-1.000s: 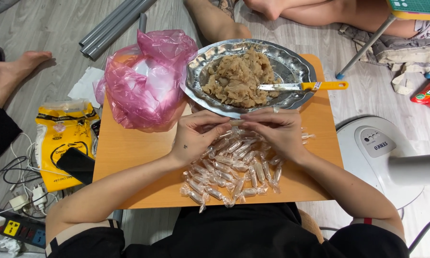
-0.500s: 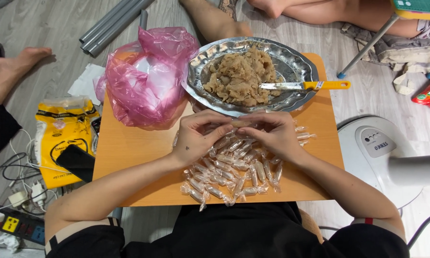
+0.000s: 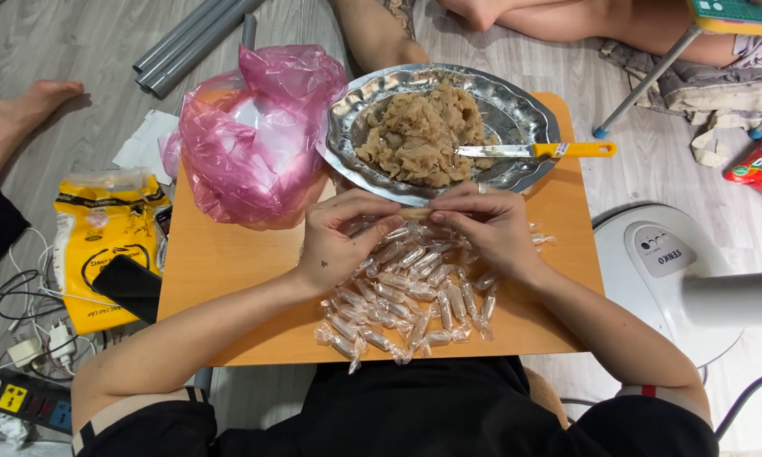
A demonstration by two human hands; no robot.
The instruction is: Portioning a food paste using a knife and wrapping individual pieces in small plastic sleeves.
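Both hands meet over the small orange wooden table [image 3: 228,262], the left hand [image 3: 340,237] and right hand [image 3: 488,227] each closed in a pinch on an end of one clear-wrapped candy [image 3: 414,214]. It sits just above the near pile of wrapped candies [image 3: 406,296], below the far embossed silver metal tray [image 3: 516,114].

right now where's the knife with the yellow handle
In the head view the knife lies across the right rim of the silver tray, blade on the beige filling, just beyond the right hand.

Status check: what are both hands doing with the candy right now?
Left hand and right hand pinch one wrapped candy between fingertips, above the candy pile. Nothing blocks them; metal tray just beyond.
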